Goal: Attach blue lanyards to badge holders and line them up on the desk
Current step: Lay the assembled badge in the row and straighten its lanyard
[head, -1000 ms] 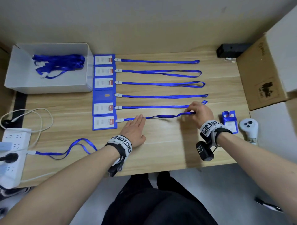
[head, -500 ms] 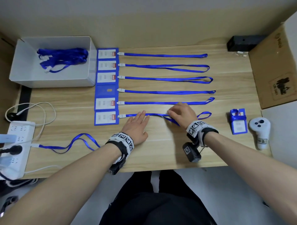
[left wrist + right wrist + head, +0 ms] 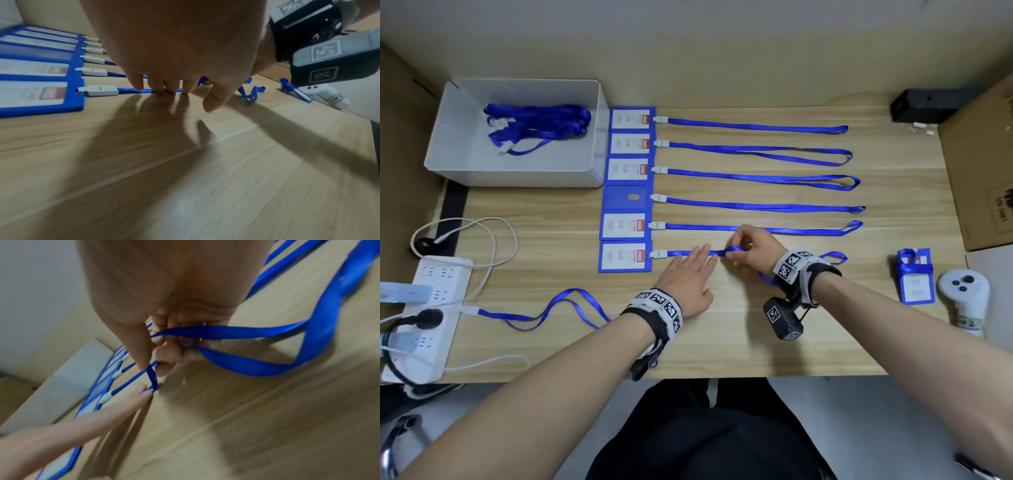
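Several blue badge holders with clipped blue lanyards lie in a column on the wooden desk (image 3: 722, 325). The nearest holder (image 3: 625, 256) has its lanyard (image 3: 678, 253) running right from a white clip (image 3: 98, 90). My left hand (image 3: 688, 274) lies flat with straight fingers (image 3: 160, 86) pressing that strap to the desk. My right hand (image 3: 748, 248) pinches the same lanyard (image 3: 236, 332) just right of the left fingertips and lifts it slightly. The strap's loose end (image 3: 834, 257) loops behind my right wrist.
A white box (image 3: 462, 164) at the back left holds spare lanyards (image 3: 534, 125). One loose lanyard (image 3: 551, 308) lies at the front left beside a power strip (image 3: 421, 318). A wrapped badge holder (image 3: 916, 277) and a white controller (image 3: 964, 294) sit right; a cardboard box (image 3: 983, 171) stands far right.
My right hand has slid left along the nearest lanyard, from its far loop to beside my left fingertips, still pinching the strap. The left hand stayed pressing the strap.
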The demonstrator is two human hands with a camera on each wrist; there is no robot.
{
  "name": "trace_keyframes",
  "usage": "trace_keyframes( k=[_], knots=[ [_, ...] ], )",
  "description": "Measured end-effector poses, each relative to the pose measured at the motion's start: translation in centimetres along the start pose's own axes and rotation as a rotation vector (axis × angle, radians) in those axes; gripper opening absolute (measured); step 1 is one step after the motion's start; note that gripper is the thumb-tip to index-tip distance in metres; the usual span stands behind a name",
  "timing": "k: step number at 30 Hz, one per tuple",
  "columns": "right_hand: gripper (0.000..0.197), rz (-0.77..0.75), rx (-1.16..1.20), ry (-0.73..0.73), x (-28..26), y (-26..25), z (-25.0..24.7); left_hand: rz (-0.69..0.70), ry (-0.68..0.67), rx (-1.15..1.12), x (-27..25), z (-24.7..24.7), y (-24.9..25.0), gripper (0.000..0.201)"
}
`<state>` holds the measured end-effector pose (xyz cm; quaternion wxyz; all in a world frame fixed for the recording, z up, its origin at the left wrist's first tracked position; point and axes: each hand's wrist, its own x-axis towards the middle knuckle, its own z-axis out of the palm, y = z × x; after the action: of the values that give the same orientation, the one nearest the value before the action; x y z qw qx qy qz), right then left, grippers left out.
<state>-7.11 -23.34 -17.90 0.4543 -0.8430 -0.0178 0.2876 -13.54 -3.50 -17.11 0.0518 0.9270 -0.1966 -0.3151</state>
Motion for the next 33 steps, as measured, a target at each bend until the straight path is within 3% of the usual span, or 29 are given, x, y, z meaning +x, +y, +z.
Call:
trace_keyframes(
  k=[5,8,17,23,33],
  knots=[
    [0.019,0.018,0.126,-0.122,-0.6,-0.5,-0.9,-0.01,-0.027,0.002,0.0,-0.4,0.2,0.076],
    [0.034,0.068,0.099,-0.176,-1.5,0.0,-1.8,-0.013,-0.04,0.004,-0.1,-0.5,0.2,0.076],
    [0.043,0.15,-0.061,0.003,-4.2,4.0,-8.7,-0.062,-0.077,-0.047,-0.5,-1.9,0.4,0.086],
    [0.044,0.227,-0.147,0.051,-7.0,8.7,-13.2,-0.057,-0.142,0.088,-0.1,-3.3,1.2,0.083],
    [0.037,0.31,-0.216,0.202,-9.2,12.5,-15.2,-0.093,-0.161,0.167,-0.3,-2.7,2.4,0.084]
  ],
)
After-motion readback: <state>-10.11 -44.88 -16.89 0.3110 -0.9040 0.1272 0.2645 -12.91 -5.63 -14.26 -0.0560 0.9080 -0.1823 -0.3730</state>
